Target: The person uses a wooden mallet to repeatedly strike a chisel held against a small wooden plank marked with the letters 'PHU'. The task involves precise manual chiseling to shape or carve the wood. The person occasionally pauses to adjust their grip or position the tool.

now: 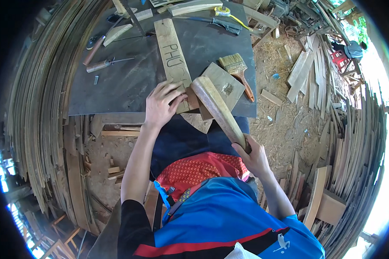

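Note:
A long pale board [170,52] with dark hand-drawn letters lies on the dark tabletop, its near end at the table's front edge. My left hand [162,101] is over that end, fingers curled and drawn together. What they close on is hidden; a small brown wooden piece [192,98] shows beside the fingertips. My right hand [253,154] grips the lower end of a thick wooden bar [218,105]. The bar slants up and left, its rounded far end just right of my left fingers. Partly behind it lies a square grey-brown wooden plate [224,86] with a hollow.
On the dark table [129,90] lie a wide paintbrush [235,69], a wooden-handled pointed tool [101,65], a handsaw [132,17], a dark-handled tool [224,26] and a yellow tape measure [222,11]. Stacked planks [43,95] line both sides. Wood scraps litter the floor. A person [354,49] is far right.

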{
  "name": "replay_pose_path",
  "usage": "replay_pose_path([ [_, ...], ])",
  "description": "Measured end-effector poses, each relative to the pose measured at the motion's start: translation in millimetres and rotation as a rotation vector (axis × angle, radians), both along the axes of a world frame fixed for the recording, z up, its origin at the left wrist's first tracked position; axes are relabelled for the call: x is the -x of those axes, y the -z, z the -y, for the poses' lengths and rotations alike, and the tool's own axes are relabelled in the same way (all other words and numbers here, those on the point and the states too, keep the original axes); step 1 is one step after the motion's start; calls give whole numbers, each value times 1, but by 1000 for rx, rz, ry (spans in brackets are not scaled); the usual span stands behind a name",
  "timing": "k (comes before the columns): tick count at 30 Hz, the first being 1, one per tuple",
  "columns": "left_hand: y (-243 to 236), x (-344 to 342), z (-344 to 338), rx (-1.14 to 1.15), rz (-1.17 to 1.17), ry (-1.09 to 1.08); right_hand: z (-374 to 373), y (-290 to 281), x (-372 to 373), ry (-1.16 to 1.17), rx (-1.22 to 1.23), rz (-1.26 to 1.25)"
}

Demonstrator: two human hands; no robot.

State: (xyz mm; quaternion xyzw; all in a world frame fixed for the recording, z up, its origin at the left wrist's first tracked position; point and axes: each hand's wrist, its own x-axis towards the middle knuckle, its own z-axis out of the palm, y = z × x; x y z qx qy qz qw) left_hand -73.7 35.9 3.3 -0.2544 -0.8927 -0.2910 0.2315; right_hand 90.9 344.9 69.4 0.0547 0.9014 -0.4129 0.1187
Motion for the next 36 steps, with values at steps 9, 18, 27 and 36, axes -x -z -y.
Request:
replay_pose_path([
  [9, 0, 17, 3, -4, 34, -59, -1, 4, -3, -3, 4, 1],
  [18, 9, -9, -5, -41, 160, -165, -1, 4, 23, -46, -108, 5],
  [27, 11, -45, 2, 76, 329, -321, 18, -26, 29, -179, -64, -340],
  [36, -50, -84, 37, 215, 752, -328, -8, -4, 65, -432, -210, -358],
])
